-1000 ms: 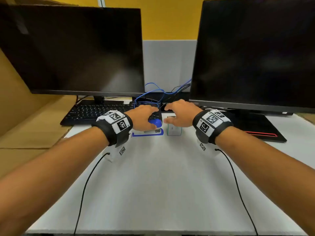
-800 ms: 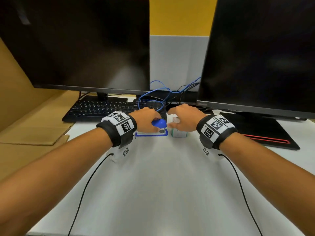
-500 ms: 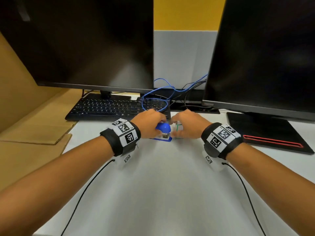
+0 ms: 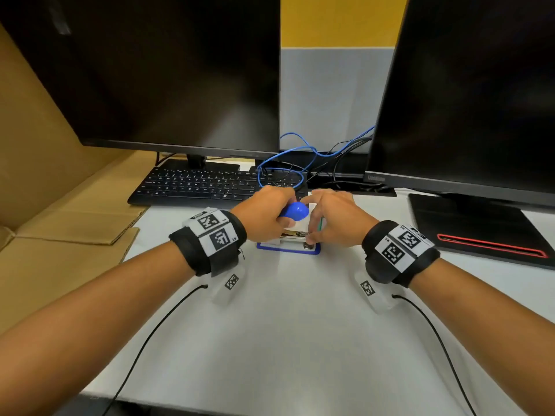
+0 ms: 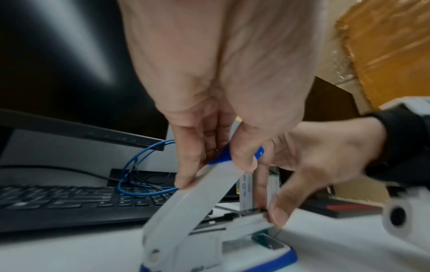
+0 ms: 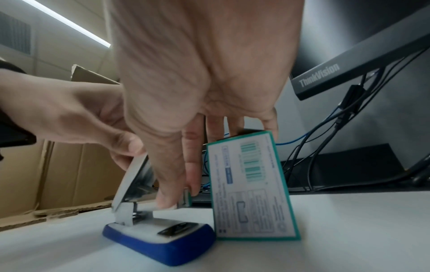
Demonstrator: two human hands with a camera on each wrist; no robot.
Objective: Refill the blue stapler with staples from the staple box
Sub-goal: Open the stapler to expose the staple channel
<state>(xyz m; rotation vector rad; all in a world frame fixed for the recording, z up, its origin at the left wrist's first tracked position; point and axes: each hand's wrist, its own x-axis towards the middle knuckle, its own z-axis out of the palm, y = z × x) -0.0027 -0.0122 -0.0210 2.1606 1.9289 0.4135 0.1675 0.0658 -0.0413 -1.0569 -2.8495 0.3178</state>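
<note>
At the centre of the desk (image 4: 300,340), just in front of the keyboard (image 4: 198,186), both hands work on the blue stapler (image 4: 295,211). The left hand (image 4: 264,214) grips the raised top arm of the stapler: in the left wrist view the fingers (image 5: 186,165) lie along one side of the white arm and the thumb presses the other, near its blue tip. The arm is tilted steeply upward, hinged open from the rear of the base. The right hand (image 4: 336,219) reaches down from the other side; its thumb (image 6: 166,184) and forefinger close together on the front end of the metal staple channel (image 5: 246,218), which lies low above the base. Whether a strip of staples sits between those two fingertips cannot be told. The remaining right fingers hang extended behind the staple box (image 6: 251,185).

The stapler base (image 6: 163,243), white on top with a blue rim and a metal anvil plate, rests flat on the desk. The staple box stands upright on its edge, just beside the front of the base and apparently touching it on the right. Its face is white with a green border, a green barcode and fine print.

Further out, each wrist carries a black band with white coded markers (image 4: 214,232), and a thin black cable (image 4: 144,340) trails from each toward the near desk edge. Two dark monitors (image 4: 168,70) stand behind, with blue and black cables (image 4: 288,163) looped between them. Flattened cardboard (image 4: 60,223) lies to the left, and a black pad with a red outline (image 4: 480,232) lies to the right.
</note>
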